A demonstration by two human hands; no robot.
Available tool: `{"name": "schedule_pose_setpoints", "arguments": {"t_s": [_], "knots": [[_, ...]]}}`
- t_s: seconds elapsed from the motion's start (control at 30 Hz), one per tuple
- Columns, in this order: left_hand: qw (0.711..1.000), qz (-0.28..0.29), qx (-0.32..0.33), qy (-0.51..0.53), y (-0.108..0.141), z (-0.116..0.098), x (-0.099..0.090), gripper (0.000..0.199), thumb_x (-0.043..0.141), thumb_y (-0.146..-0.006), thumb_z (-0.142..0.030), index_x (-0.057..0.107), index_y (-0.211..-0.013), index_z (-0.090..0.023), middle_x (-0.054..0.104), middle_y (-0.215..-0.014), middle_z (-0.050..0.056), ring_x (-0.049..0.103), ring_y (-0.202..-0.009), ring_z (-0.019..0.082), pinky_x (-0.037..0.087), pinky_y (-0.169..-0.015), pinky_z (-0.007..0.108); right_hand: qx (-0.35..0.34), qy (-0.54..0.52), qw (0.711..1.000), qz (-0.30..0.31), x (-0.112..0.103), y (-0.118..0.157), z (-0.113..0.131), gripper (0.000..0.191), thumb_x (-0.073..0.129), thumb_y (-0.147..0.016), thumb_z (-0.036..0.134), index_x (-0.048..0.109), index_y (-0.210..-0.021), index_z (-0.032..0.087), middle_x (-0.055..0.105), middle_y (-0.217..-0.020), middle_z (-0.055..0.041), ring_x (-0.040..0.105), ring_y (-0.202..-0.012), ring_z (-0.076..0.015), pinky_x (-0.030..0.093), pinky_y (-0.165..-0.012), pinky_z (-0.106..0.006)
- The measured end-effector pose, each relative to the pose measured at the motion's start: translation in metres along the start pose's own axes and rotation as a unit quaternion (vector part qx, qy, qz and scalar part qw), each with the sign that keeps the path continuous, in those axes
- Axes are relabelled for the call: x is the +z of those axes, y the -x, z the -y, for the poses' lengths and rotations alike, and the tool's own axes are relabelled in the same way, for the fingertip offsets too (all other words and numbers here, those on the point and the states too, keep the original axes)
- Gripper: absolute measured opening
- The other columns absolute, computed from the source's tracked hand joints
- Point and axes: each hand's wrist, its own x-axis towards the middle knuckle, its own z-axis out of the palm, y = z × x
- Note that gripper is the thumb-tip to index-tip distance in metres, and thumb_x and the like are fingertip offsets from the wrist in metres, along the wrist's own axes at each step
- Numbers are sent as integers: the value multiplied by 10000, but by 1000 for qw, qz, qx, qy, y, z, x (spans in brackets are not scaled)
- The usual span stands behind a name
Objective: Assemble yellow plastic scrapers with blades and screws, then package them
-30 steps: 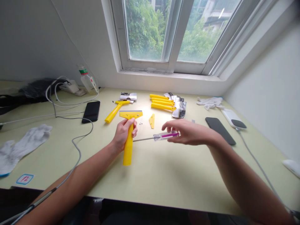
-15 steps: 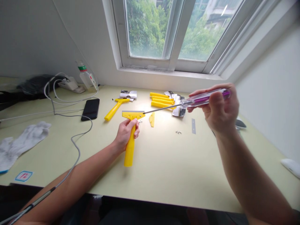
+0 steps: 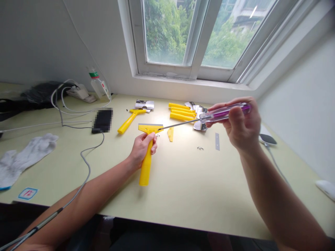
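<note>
My left hand [image 3: 143, 148] is wrapped round the upper handle of a yellow scraper [image 3: 146, 170], its wide head pointing away from me with a grey blade [image 3: 150, 124] along the far edge. In my right hand [image 3: 242, 125] is a screwdriver [image 3: 222, 113] with a clear and purple handle. Its long shaft slants down leftward, and the tip meets the right part of the scraper head. Whether the tip sits in a screw is too small to tell. A loose yellow head plate [image 3: 170, 134] lies just right of the scraper, with small screws [image 3: 158, 135] beside my left fingers.
Another yellow scraper handle [image 3: 128, 121], several yellow handles [image 3: 182, 113] and packaging [image 3: 200, 124] lie at the back. A spare blade [image 3: 217, 141] and loose screws [image 3: 200, 148] are right of centre. A phone [image 3: 102, 120], cable [image 3: 87, 164], gloves [image 3: 28, 155] and bottle [image 3: 99, 87] occupy the left.
The screwdriver tip has shifted slightly left and down, from the right end of the scraper head to nearer its middle. My right hand has moved a little left and down with it.
</note>
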Motion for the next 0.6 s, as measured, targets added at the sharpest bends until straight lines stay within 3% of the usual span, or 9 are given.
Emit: {"name": "schedule_pose_setpoints", "arguments": {"t_s": [0.23,0.33,0.43,0.5,0.53,0.6], "knots": [[1000,7,-22,17,0,-4,-2,261,674,-788,-317,503,-687,-149,481,-568,-45,405,-400,30,312,-392,164,-27,102,990,97,-3,3,25,166,583,-921,321,516,-1072,304,713,-1049,-26,711,-913,-209,600,-749,-381],[1000,9,-19,10,0,-4,-1,260,674,-785,-316,504,-681,-148,480,-564,-44,402,-395,31,313,-390,165,-36,138,982,127,-3,5,35,199,598,-910,333,508,-1085,305,712,-1068,-27,715,-903,-211,599,-733,-375],[1000,3,-2,-6,0,-1,0,274,689,-775,-322,504,-672,-148,499,-596,-34,413,-393,32,314,-380,171,-58,247,966,46,1,9,39,247,685,-841,364,533,-1025,299,715,-876,4,717,-740,-204,580,-616,-346],[1000,-4,11,-17,-1,2,1,286,695,-774,-329,501,-666,-149,501,-603,-33,423,-391,37,313,-372,175,-64,349,934,-28,5,11,40,231,712,-815,360,556,-967,282,672,-732,19,679,-609,-190,544,-553,-339],[1000,-9,15,-20,-1,2,1,289,695,-775,-331,500,-664,-150,499,-603,-33,426,-390,39,315,-371,177,-60,381,922,-40,7,11,41,212,693,-830,358,561,-974,276,668,-744,9,671,-607,-190,538,-561,-347],[999,-23,24,-21,-3,3,1,292,698,-771,-329,495,-660,-151,498,-606,-34,431,-390,39,323,-373,178,-49,375,926,-3,10,11,42,222,603,-889,361,545,-1087,278,684,-1012,-54,693,-767,-219,558,-657,-387]]}}
